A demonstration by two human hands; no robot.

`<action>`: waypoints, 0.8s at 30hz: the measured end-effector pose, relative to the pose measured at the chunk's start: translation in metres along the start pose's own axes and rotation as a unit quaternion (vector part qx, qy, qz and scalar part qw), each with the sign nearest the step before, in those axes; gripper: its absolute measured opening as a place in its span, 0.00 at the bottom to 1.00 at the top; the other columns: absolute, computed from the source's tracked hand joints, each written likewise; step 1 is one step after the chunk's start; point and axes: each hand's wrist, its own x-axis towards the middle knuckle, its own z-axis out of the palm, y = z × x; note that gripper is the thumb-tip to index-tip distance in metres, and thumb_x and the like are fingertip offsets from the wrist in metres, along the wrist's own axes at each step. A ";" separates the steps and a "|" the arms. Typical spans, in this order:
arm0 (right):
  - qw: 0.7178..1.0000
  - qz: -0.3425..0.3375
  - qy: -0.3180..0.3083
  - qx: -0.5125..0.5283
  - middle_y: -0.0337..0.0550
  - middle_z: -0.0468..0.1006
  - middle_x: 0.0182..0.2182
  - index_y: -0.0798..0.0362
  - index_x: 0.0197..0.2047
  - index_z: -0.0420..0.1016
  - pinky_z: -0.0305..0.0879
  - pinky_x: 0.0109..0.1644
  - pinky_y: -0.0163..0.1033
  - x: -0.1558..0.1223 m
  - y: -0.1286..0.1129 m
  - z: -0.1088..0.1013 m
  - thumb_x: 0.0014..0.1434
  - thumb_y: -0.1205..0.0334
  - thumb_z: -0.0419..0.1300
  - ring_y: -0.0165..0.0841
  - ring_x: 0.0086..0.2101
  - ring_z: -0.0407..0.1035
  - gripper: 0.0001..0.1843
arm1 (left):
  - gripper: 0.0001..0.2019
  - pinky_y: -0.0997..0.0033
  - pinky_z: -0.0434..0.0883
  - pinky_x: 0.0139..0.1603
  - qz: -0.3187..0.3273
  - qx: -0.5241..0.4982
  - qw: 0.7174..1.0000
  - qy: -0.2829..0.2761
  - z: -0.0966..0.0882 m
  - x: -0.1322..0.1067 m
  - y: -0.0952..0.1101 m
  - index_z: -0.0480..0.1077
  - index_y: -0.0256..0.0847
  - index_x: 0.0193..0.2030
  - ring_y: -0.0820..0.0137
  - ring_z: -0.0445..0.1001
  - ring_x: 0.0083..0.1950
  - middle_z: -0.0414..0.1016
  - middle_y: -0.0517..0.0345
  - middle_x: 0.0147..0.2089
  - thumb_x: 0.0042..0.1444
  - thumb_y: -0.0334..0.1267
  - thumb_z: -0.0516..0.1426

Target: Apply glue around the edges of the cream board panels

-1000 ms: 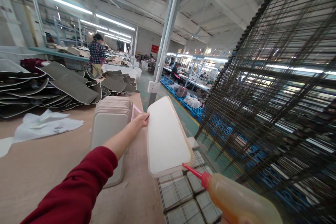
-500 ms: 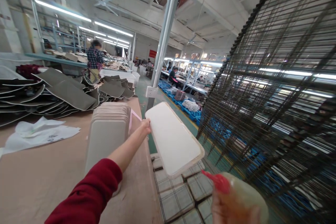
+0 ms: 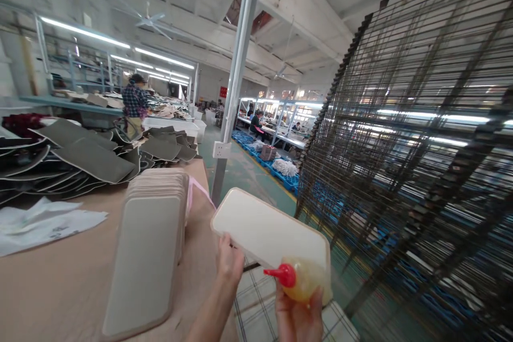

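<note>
My left hand (image 3: pixel 229 262) grips the near left edge of a white flat panel with a beige rim (image 3: pixel 269 232), held out over the table's right edge. My right hand (image 3: pixel 298 318) holds a squeeze bottle of yellowish glue (image 3: pixel 304 282) with a red nozzle pointing left, just in front of the panel. A stack of grey-beige panels of the same shape (image 3: pixel 150 238) lies on the brown table (image 3: pixel 52 278) to the left of my hands.
A tall wire drying rack (image 3: pixel 404 171) fills the right side. Wire-grid shelves (image 3: pixel 256 312) lie below my hands. Dark grey fabric pieces (image 3: pixel 92 157) and white paper (image 3: pixel 44 222) lie on the table. A steel column (image 3: pixel 234 80) stands ahead. People work at far benches.
My left hand has pulled the white panel back toward me and tilted it flatter. The glue bottle came up and left, its nozzle now pointing left in front of the panel.
</note>
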 end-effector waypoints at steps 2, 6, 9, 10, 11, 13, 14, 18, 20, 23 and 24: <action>0.997 0.008 0.056 0.044 0.40 0.77 0.45 0.45 0.48 0.74 0.72 0.46 0.40 0.000 -0.003 0.006 0.52 0.47 0.65 0.36 0.47 0.70 0.21 | 0.07 0.69 0.74 0.40 -0.040 -0.009 0.999 -0.015 -0.016 -0.007 0.005 0.65 0.46 0.38 0.70 0.75 0.42 0.75 0.56 0.41 0.62 0.34 0.47; 0.990 0.016 0.107 0.093 0.41 0.76 0.46 0.48 0.48 0.74 0.73 0.46 0.40 0.000 -0.008 0.011 0.49 0.49 0.68 0.38 0.47 0.70 0.24 | 0.06 0.57 0.73 0.43 -0.107 -0.020 0.987 -0.116 -0.063 -0.021 0.017 0.70 0.45 0.29 0.64 0.75 0.41 0.76 0.55 0.38 0.55 0.39 0.54; 0.981 0.044 0.148 0.118 0.45 0.76 0.46 0.51 0.46 0.75 0.73 0.45 0.41 0.004 -0.007 0.012 0.48 0.52 0.69 0.40 0.47 0.70 0.23 | 0.13 0.53 0.70 0.52 -0.174 0.015 0.951 -0.255 -0.106 -0.040 0.021 0.76 0.49 0.36 0.58 0.72 0.52 0.75 0.53 0.48 0.45 0.51 0.62; 0.978 0.055 0.157 0.124 0.47 0.76 0.46 0.51 0.46 0.75 0.73 0.45 0.42 0.005 -0.006 0.012 0.48 0.52 0.69 0.40 0.47 0.71 0.23 | 0.18 0.54 0.69 0.53 -0.203 0.068 0.930 -0.299 -0.117 -0.048 0.023 0.76 0.51 0.40 0.57 0.72 0.54 0.75 0.52 0.51 0.41 0.53 0.64; 0.977 0.062 0.164 0.125 0.47 0.77 0.45 0.52 0.45 0.75 0.73 0.44 0.42 0.006 -0.005 0.011 0.48 0.52 0.69 0.40 0.46 0.71 0.23 | 0.21 0.56 0.68 0.53 -0.228 0.140 0.901 -0.342 -0.123 -0.056 0.027 0.77 0.51 0.41 0.57 0.73 0.52 0.75 0.50 0.50 0.38 0.53 0.66; 0.979 0.064 0.158 0.110 0.47 0.77 0.44 0.51 0.46 0.75 0.73 0.44 0.43 0.005 -0.002 0.009 0.49 0.52 0.69 0.38 0.44 0.72 0.22 | 0.22 0.58 0.68 0.51 -0.237 0.299 0.826 -0.414 -0.118 -0.068 0.040 0.78 0.48 0.41 0.58 0.76 0.46 0.78 0.49 0.43 0.36 0.48 0.69; 0.983 0.059 0.149 0.095 0.46 0.77 0.44 0.50 0.46 0.75 0.74 0.43 0.43 0.004 0.000 0.008 0.49 0.50 0.68 0.38 0.44 0.72 0.22 | 0.20 0.58 0.69 0.49 -0.213 0.361 0.793 -0.442 -0.105 -0.071 0.049 0.78 0.47 0.40 0.58 0.76 0.44 0.78 0.50 0.40 0.37 0.46 0.69; 0.996 0.052 0.075 0.022 0.43 0.77 0.43 0.46 0.50 0.73 0.73 0.44 0.41 -0.011 0.008 0.006 0.52 0.47 0.65 0.36 0.44 0.72 0.24 | 0.20 0.64 0.67 0.48 0.075 0.510 0.748 -0.418 -0.015 -0.052 0.090 0.77 0.43 0.43 0.61 0.74 0.42 0.78 0.52 0.39 0.39 0.36 0.67; 0.996 0.063 0.056 0.000 0.42 0.78 0.40 0.44 0.50 0.73 0.73 0.43 0.41 -0.019 0.009 0.004 0.52 0.46 0.65 0.36 0.42 0.73 0.23 | 0.27 0.65 0.64 0.54 0.205 0.527 0.734 -0.376 0.026 -0.028 0.100 0.77 0.44 0.40 0.57 0.71 0.50 0.77 0.51 0.43 0.27 0.26 0.69; 0.996 0.078 0.022 -0.029 0.43 0.79 0.37 0.45 0.48 0.74 0.73 0.41 0.41 -0.028 0.008 0.000 0.51 0.44 0.64 0.36 0.40 0.73 0.23 | 0.32 0.69 0.66 0.49 0.188 0.573 0.701 -0.380 0.056 0.005 0.099 0.76 0.43 0.36 0.56 0.72 0.48 0.77 0.54 0.36 0.16 0.18 0.67; 0.996 0.081 0.002 -0.038 0.44 0.79 0.37 0.46 0.48 0.75 0.73 0.40 0.42 -0.030 0.007 -0.001 0.52 0.43 0.63 0.36 0.40 0.73 0.23 | 0.30 0.70 0.67 0.44 0.149 0.592 0.685 -0.396 0.058 0.013 0.096 0.76 0.43 0.35 0.58 0.74 0.43 0.76 0.56 0.32 0.17 0.19 0.67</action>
